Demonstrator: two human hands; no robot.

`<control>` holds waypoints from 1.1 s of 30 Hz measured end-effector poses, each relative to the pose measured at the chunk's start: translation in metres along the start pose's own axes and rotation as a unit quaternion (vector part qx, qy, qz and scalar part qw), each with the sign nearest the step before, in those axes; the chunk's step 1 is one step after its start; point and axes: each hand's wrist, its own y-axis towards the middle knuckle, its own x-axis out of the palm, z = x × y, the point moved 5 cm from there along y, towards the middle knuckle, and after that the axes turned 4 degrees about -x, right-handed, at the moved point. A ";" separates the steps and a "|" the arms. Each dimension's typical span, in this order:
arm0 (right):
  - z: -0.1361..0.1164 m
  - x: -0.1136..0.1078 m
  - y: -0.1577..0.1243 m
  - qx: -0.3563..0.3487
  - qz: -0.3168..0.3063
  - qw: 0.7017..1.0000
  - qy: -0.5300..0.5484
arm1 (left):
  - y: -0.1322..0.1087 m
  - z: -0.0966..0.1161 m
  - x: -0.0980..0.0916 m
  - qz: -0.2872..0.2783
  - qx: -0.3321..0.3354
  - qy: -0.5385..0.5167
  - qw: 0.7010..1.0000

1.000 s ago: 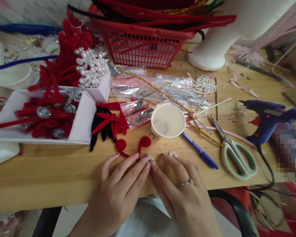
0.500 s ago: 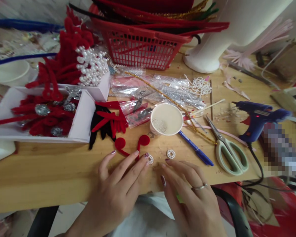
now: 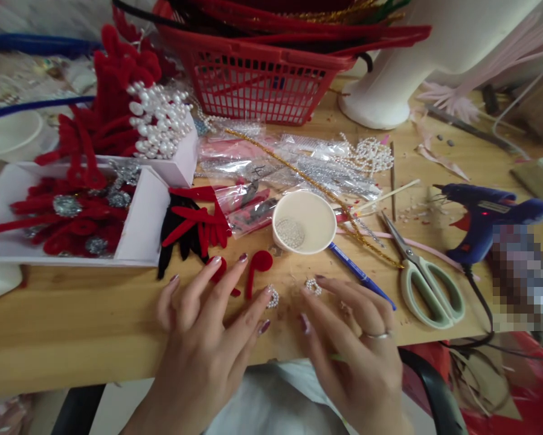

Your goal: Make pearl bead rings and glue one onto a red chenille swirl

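Two small pearl bead rings lie on the wooden table. My left hand [image 3: 214, 326] is open with fingers spread, its index fingertip touching the left bead ring [image 3: 273, 298]. The fingers of my right hand [image 3: 357, 335] are also apart, and their tips rest at the right bead ring [image 3: 314, 287]. Just beyond my left fingers lies a red fuzzy stem with a curled round end [image 3: 261, 261]. A second red curled piece [image 3: 218, 269] is partly hidden behind those fingers. A white paper cup [image 3: 316, 232] with small pearl beads inside stands beyond both hands.
A blue pen [image 3: 364, 278], green-handled scissors [image 3: 427, 284] and a blue glue gun [image 3: 479, 220] lie to the right. White boxes [image 3: 139, 223] of red fuzzy pieces stand left. A red basket [image 3: 262, 78] and a white stand [image 3: 373, 103] are at the back.
My left hand has spread wider and shifted left, uncovering more of the red curled stem. My right fingertips have come up against the right bead ring. The camera view has shifted slightly.
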 end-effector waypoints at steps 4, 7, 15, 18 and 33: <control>-0.007 0.016 -0.005 -0.021 -0.083 0.996 0.001 | 0.000 0.003 0.002 0.002 -0.008 0.028 1.000; -0.010 0.021 -0.009 -0.015 -0.089 0.996 -0.022 | -0.001 0.004 0.002 0.007 -0.005 0.040 0.999; -0.026 0.013 -0.008 -0.057 -0.100 0.977 -0.177 | 0.000 0.006 0.002 -0.008 0.004 0.027 1.000; -0.040 0.013 -0.006 -0.108 -0.106 0.960 -0.237 | 0.001 0.003 0.003 -0.029 -0.003 -0.007 1.000; -0.046 0.015 -0.005 -0.133 -0.143 0.947 -0.255 | -0.008 0.007 -0.001 -0.008 0.104 -0.019 0.994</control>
